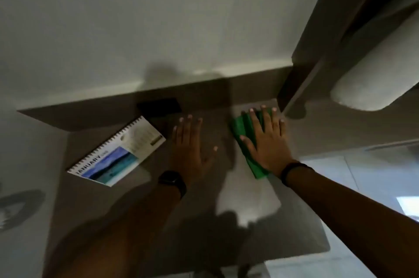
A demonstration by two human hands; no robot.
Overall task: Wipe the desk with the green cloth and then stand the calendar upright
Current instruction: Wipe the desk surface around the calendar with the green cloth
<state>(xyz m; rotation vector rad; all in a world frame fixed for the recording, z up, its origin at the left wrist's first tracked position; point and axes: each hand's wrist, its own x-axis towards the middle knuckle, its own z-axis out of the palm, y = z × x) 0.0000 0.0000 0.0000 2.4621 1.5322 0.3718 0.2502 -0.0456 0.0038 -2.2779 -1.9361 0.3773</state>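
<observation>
The green cloth (246, 135) lies flat on the grey-brown desk (260, 205) at its far right. My right hand (266, 141) presses down on it with fingers spread, covering its middle. My left hand (190, 144) rests flat on the bare desk to the left of the cloth, fingers apart and holding nothing. The spiral-bound calendar (118, 153) lies flat on the desk at the left, showing a January page with a blue photo. It is a little apart from my left hand.
A dark flat object (159, 106) lies at the desk's back, just behind the calendar. A raised ledge (90, 110) and a pale wall run along the back. A slanted panel (317, 35) rises at the right, close to the cloth. The desk's right edge drops to a light floor (362, 175).
</observation>
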